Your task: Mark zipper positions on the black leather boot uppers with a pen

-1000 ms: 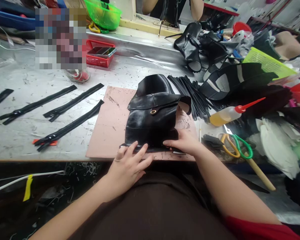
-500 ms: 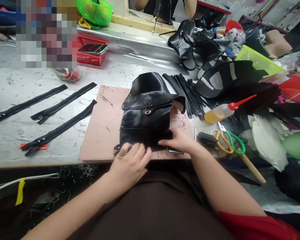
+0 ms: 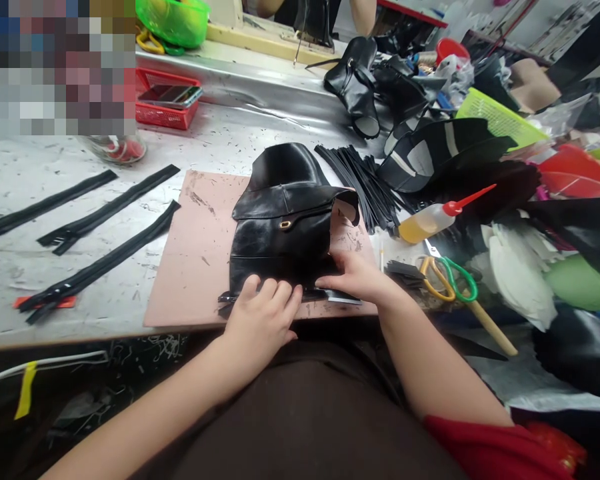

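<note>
A glossy black leather boot upper (image 3: 280, 237) with a small gold buckle lies on a pink board (image 3: 175, 267). Along its near edge runs a black zipper (image 3: 225, 297), mostly covered by my fingers. My left hand (image 3: 263, 310) is closed there, its bent fingertips pressing the zipper against the leather edge and its thumb lower down. At the near right corner my right hand (image 3: 355, 277) grips the upper, thumb on top; its other fingers are partly hidden by the leather. A small white strip (image 3: 344, 300) shows just below the right hand.
Several loose zippers (image 3: 103, 257) lie to the left. On the right are black strips (image 3: 363, 190), a glue bottle (image 3: 425, 223) with a red nozzle, scissors (image 3: 450, 280) and more boot parts (image 3: 353, 87). A red basket (image 3: 167, 113) stands behind. Across the bench, another person's arms show.
The whole view has shifted slightly, so things appear further left. Both hands stay at the near edge of the boot upper, with the left fingers slightly more bent.
</note>
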`<state>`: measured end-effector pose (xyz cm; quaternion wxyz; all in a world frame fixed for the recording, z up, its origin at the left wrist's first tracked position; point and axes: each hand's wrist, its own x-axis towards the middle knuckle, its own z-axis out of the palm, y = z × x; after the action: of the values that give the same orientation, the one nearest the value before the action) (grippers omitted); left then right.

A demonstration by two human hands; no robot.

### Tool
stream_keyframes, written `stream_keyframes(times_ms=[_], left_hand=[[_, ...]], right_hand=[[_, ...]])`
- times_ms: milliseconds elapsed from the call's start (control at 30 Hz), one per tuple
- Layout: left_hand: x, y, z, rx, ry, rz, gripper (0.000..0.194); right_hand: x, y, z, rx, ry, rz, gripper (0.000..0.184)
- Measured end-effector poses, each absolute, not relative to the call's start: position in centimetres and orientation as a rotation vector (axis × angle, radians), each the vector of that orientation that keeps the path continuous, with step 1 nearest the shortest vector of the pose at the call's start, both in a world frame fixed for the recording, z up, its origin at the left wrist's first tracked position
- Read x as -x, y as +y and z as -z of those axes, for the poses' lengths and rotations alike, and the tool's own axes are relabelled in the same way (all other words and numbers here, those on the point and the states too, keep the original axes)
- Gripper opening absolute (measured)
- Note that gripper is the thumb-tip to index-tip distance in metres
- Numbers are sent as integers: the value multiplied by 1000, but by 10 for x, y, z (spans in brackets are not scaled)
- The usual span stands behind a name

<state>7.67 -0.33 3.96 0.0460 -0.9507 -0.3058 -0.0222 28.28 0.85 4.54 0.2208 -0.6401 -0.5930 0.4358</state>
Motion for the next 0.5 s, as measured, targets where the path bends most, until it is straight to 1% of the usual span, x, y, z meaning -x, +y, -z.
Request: stream_keyframes(times_ms=[100, 167, 267, 400, 500], left_hand=[[-80, -1, -40, 2932, -837, 50, 62], [-83, 2, -40, 2948, -731, 51, 58], [-88, 4, -40, 2960, -606, 35, 51], [-94, 5, -41, 2965, -548, -31, 53], [-97, 3, -43, 2972, -534, -30, 54]], right_hand=[[-285, 9, -43, 1891, -1571, -1123, 27], [-286, 10, -41, 1961, -1588, -1064, 28], [-287, 14, -38, 1973, -1594, -1063, 30], [-287, 17, -38, 1950, -1617, -1091, 33], [-285, 17, -42, 1949, -1692, -1073, 31]])
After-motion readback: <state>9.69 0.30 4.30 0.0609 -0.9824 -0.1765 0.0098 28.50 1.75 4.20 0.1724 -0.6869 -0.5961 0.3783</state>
